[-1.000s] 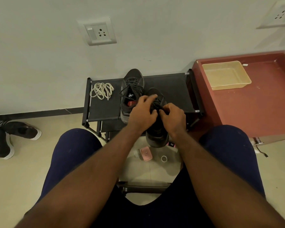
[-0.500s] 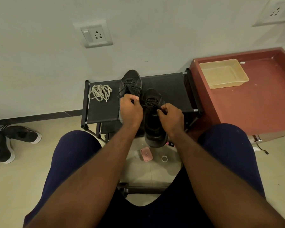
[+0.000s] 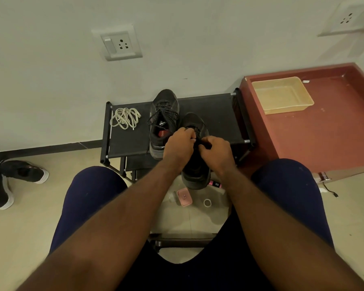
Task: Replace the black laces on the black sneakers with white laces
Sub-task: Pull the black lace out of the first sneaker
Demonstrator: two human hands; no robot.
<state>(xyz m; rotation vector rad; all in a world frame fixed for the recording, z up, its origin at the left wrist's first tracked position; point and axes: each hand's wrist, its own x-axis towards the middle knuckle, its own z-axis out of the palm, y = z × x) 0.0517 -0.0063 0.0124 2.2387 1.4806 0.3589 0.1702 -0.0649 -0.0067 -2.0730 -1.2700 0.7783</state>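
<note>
At the front edge of the rack [image 3: 219, 114], head view: near sneaker [image 3: 195, 173], heel overhanging. Left hand [image 3: 178, 147] and right hand [image 3: 215, 152] curled, apparently pinching its black lace [image 3: 194, 133] by the eyelets. Soft, limp, light cord; best pinched close to an eyelet. White laces [image 3: 125, 118] bundled near the left back corner, beside the second sneaker [image 3: 164, 114].

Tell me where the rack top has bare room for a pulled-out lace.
Widest bare patch on the rack: between the right sneaker and the right rail. A narrower strip lies between the white laces and the left sneaker. The cabinet in front of the tray is bare. Crowded: the middle, with both sneakers, the left hand and the right hand.
</note>
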